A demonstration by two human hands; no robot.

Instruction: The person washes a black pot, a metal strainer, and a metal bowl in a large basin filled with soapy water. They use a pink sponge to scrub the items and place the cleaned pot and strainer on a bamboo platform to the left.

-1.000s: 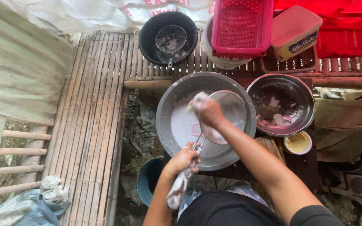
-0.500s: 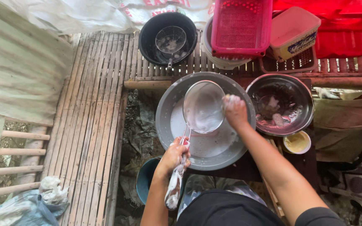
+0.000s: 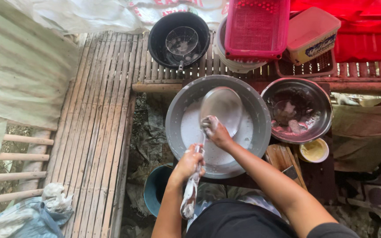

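Observation:
A large grey metal basin holds milky, soapy water. Over it I hold a big round metal ladle-like utensil with its bowl tilted up. My left hand grips the utensil's long soapy handle near the basin's front rim. My right hand presses a foamy scrub pad against the lower edge of the round bowl, where it meets the handle.
A second metal bowl with dishes in dark water sits to the right, a small yellow-filled bowl in front of it. Behind stand a black pot with a wire strainer, a pink basket and a white tub. Bamboo slats lie left; a teal bucket sits below.
My right hand with the pad has slid from the utensil's right rim down to its lower edge by the handle. My left hand stays on the handle.

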